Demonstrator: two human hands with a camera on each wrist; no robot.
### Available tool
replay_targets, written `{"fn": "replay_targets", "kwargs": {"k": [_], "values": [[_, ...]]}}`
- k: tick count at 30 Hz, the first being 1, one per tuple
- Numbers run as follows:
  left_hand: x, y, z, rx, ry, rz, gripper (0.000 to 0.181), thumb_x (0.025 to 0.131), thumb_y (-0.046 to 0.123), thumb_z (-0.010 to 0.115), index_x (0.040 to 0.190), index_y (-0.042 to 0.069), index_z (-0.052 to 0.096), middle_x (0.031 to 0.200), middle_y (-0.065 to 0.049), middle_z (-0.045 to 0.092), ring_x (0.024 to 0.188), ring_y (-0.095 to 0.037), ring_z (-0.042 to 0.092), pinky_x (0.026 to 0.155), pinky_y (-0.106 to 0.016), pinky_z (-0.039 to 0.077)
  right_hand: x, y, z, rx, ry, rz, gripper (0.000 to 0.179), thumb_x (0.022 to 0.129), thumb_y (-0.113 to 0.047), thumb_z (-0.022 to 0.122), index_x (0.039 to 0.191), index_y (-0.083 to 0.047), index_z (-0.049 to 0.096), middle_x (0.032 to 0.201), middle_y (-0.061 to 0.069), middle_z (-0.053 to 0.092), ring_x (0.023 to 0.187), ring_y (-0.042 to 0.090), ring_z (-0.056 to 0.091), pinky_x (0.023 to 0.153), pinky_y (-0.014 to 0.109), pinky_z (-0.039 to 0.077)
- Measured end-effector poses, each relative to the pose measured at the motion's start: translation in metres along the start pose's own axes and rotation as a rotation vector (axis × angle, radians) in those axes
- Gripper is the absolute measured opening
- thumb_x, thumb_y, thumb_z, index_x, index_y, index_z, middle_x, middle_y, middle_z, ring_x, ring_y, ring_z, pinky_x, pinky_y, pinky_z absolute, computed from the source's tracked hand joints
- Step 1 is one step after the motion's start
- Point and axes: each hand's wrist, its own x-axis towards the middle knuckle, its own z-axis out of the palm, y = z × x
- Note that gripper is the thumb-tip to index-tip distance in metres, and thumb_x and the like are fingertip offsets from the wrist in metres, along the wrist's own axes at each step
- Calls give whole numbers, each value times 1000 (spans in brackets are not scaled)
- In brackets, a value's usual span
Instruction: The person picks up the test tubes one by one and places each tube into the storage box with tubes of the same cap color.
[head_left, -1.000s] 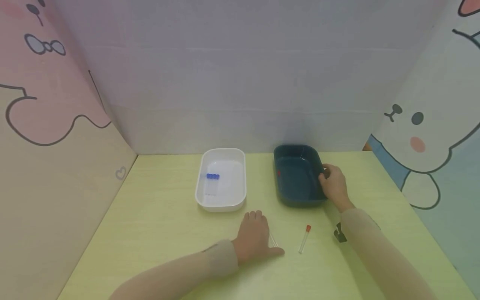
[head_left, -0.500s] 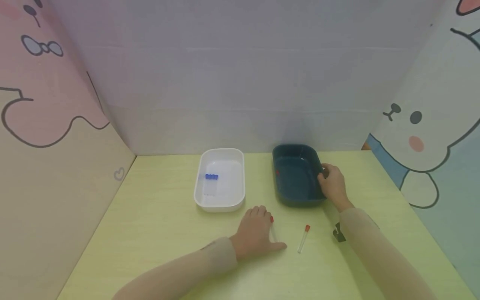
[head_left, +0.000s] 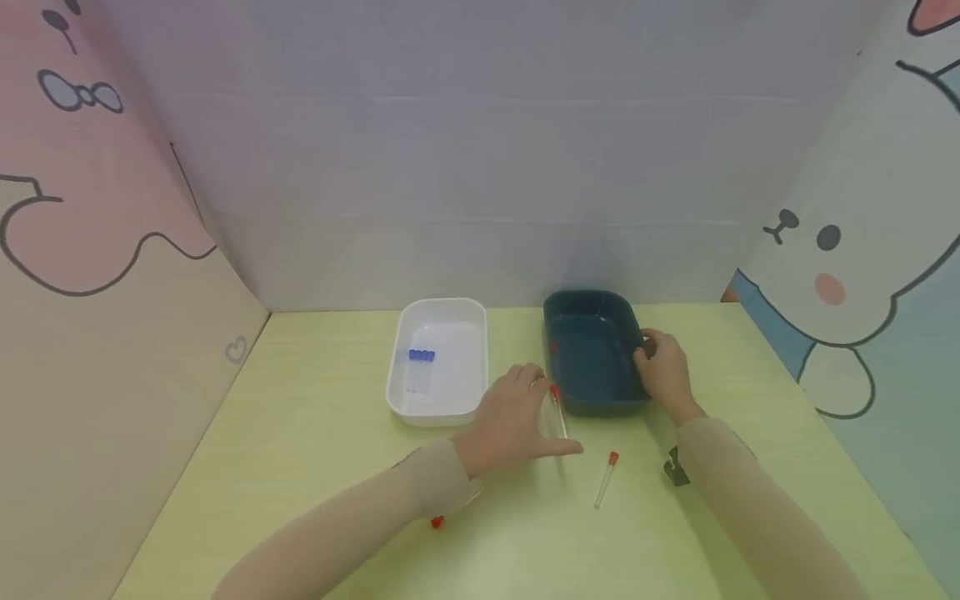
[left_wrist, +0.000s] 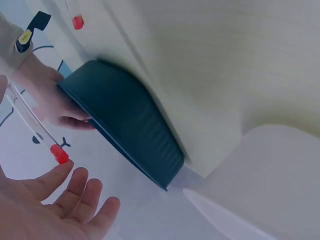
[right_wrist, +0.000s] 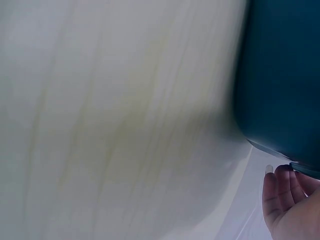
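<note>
My left hand pinches a clear test tube with a red cap end to end, in front of the dark teal tray. In the left wrist view the index fingertip meets the cap, while the thumb, at the left edge, is at the other end of the tube. My right hand grips the teal tray's right rim, fingers curled over it. Inside that tray a bit of red shows by the left wall. Another red-capped tube lies on the table before it.
A white tray stands to the left, holding several blue-capped tubes in a row. Under the left forearm lies one more tube, its red cap showing. A pale wall rises behind the yellow-green table.
My left hand has picked up a red-capped tube and carried it forward toward the teal tray. A tube by the left sleeve has come into sight. The right hand has stayed on the rim.
</note>
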Motion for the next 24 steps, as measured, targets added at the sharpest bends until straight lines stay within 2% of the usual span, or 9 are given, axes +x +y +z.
{"fn": "replay_targets", "kwargs": {"k": [3,7,13,16,24], "values": [[13,-5,-7,1,12,4,87,75,80,71,128,12,68,130,-3,61,117,-20,58,96,-32,55,-1,-1,-1,9,11,3,47,101,-7,50,145,9,49,128,35,56,121,49,57,104,61,48],[32,-14,-13,-9,-3,-2,89,77,80,71,135,13,64,139,-4,57,129,-22,54,106,-37,52,-2,-4,-1,6,17,2,46,100,-7,51,144,9,49,127,35,57,120,49,57,102,60,49],[63,-29,-18,-21,-31,-27,91,78,79,70,142,15,59,147,-5,51,139,-24,48,114,-42,46,-2,-6,0,7,24,7,45,101,-6,51,143,9,50,125,34,57,118,47,58,102,59,49],[78,-34,-15,-9,-59,-25,94,78,81,68,145,16,58,151,-5,48,142,-25,45,116,-43,44,-2,-6,0,13,27,17,45,100,-5,51,143,9,50,125,34,58,118,47,58,103,59,48],[108,-43,5,-21,-110,-2,95,77,82,68,148,19,56,160,-5,41,150,-25,38,123,-46,37,-2,-5,1,22,38,13,45,100,-5,51,143,9,51,124,34,59,117,47,59,102,59,50]]}}
